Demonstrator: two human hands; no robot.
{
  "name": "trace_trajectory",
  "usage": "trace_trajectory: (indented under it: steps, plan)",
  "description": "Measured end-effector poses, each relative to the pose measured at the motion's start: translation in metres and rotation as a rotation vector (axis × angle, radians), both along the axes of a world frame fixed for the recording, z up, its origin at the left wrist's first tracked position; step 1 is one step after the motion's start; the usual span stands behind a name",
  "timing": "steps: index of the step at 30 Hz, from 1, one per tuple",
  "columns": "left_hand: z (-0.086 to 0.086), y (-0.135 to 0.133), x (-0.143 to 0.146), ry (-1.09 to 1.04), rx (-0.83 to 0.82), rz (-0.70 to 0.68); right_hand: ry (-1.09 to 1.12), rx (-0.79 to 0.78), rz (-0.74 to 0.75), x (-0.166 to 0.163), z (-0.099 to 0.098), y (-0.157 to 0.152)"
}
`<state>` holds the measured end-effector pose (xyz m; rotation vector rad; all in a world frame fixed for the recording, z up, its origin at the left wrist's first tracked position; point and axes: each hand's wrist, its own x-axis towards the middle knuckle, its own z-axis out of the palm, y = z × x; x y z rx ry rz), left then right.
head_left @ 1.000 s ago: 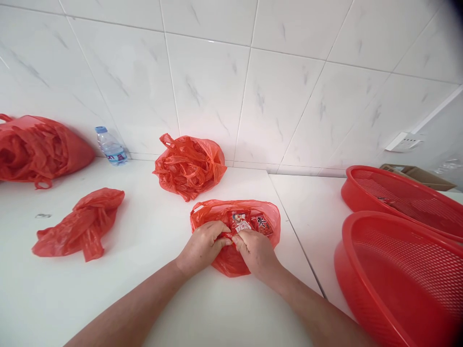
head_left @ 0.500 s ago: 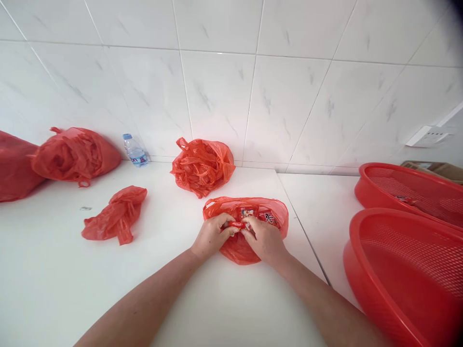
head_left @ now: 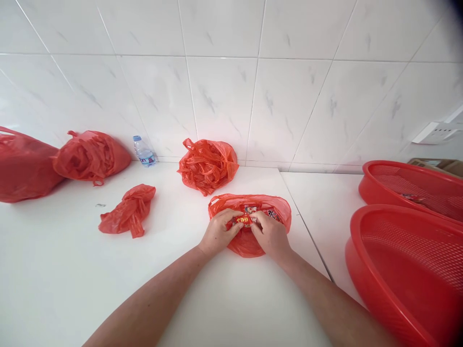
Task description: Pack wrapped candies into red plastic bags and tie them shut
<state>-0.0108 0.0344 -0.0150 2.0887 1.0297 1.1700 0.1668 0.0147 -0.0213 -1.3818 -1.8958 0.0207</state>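
A red plastic bag (head_left: 280, 212) lies on the white counter (head_left: 72, 279) in front of me, with printed packets showing through it. My left hand (head_left: 219, 232) and my right hand (head_left: 271, 234) rest on the bag's near side. Both hands pinch a small red printed packet (head_left: 243, 220) between their fingertips, over the bag's middle.
Other red bags lie about: a crumpled one (head_left: 128, 212) to the left, a stuffed one (head_left: 208, 165) by the wall, two larger ones (head_left: 90, 155) at far left. A small water bottle (head_left: 143, 151) stands by the tiled wall. Two red mesh baskets (head_left: 405, 270) sit at right.
The view has shifted, so everything sits further right and higher in the frame. My fingers have drawn the small red packet up between them; the hands stay on the bag.
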Motion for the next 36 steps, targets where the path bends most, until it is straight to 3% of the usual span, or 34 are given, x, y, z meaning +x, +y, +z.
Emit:
trace_trajectory:
  steps: [3,9,14,20,27,36]
  plan:
    - [-0.006,0.003,-0.001,0.025,0.036,0.048,-0.021,-0.06,-0.004,0.001,0.001,0.001]
    - [-0.009,0.005,-0.003,0.127,0.075,0.028,-0.035,-0.126,0.16,-0.002,0.006,-0.002]
    - [-0.009,0.004,-0.002,0.149,0.078,-0.01,-0.068,-0.151,0.15,-0.003,0.004,-0.001]
    - [-0.014,0.007,0.003,0.225,0.218,-0.032,-0.127,-0.11,0.066,0.001,0.001,0.003]
    - [-0.017,0.011,0.006,0.214,0.229,0.083,-0.164,-0.131,0.094,0.004,-0.003,0.002]
    - [-0.012,0.011,0.007,0.294,0.289,0.075,-0.099,-0.161,0.089,0.004,0.001,0.001]
